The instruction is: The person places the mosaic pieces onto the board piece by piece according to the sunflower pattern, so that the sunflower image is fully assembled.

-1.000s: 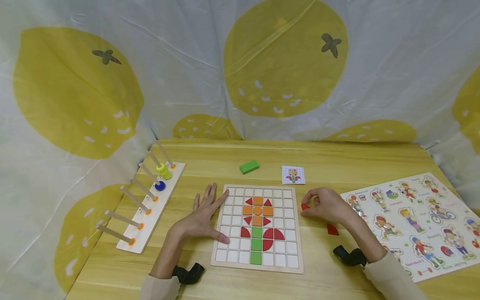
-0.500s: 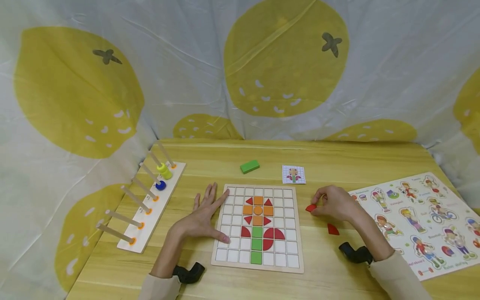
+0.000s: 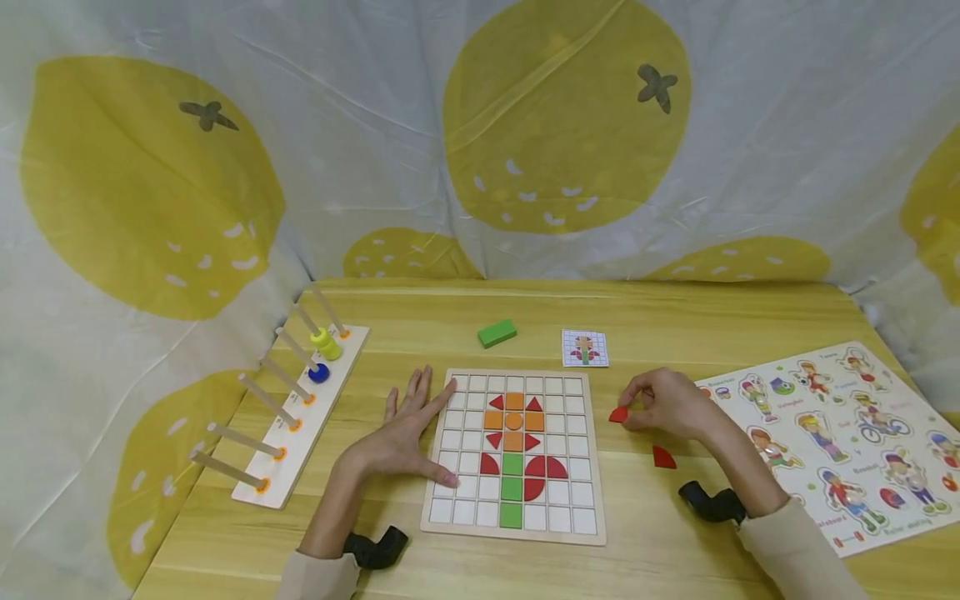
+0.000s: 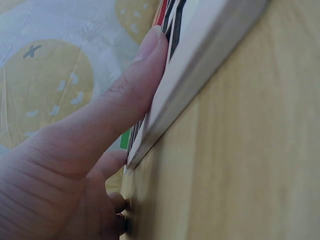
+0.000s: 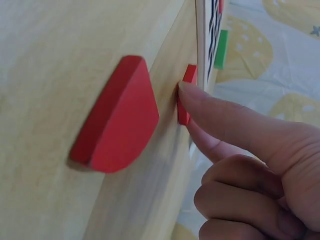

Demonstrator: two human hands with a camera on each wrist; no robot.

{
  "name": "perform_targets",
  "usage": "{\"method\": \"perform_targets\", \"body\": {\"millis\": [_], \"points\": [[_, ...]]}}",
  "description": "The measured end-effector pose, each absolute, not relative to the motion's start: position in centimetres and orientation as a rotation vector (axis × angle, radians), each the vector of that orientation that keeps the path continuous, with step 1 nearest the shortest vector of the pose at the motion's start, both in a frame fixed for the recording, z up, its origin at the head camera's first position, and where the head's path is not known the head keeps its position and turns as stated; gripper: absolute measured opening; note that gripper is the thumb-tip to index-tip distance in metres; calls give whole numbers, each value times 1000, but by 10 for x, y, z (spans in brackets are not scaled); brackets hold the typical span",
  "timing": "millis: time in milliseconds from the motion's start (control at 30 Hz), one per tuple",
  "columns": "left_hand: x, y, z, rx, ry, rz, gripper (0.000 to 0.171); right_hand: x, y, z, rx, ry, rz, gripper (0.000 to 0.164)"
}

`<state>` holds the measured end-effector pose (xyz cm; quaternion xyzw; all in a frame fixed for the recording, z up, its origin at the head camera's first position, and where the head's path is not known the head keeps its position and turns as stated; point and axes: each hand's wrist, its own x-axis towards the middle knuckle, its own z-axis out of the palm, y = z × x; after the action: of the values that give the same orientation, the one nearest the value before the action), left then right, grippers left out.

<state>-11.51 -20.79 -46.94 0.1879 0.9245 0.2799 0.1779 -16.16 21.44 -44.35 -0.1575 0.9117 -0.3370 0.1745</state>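
A wooden grid board (image 3: 525, 538) lies mid-table, with orange, red and green flat pieces forming a flower pattern on its white squares. My left hand (image 3: 397, 446) rests spread at the board's left edge; its thumb (image 4: 132, 82) lies over the rim in the left wrist view. Right of the board, my right hand (image 3: 666, 406) pinches a red quarter-circle block (image 3: 618, 414) between thumb and forefinger, close to the tabletop. Nearer me on the table lies a second red quarter-circle block (image 5: 127, 122), large in the right wrist view.
Behind the board are a green rectangular block (image 3: 497, 333) and a small pattern card (image 3: 585, 348). A peg rack (image 3: 303, 417) with yellow and blue beads stands at left. A sports picture board (image 3: 840, 442) lies at right, partly under the right forearm. A lemon-print cloth (image 3: 390, 125) hangs behind.
My right hand has moved slightly right, away from the board, with the red quarter-circle block in its pinch. My left hand has stayed on the board's edge.
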Motion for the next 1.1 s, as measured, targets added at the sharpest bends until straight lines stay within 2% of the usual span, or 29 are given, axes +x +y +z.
{"method": "perform_targets", "body": {"millis": [200, 700, 1100], "points": [[-115, -209, -468, 527, 2614, 787, 136, -156, 196, -435, -481, 2658, -961, 20], [-118, -208, -466, 545, 2610, 781, 134, -120, 63, -424, -702, 2497, -1041, 15], [-115, -207, -466, 538, 2603, 781, 133, -108, 22, -440, -716, 2537, -920, 17]]}}
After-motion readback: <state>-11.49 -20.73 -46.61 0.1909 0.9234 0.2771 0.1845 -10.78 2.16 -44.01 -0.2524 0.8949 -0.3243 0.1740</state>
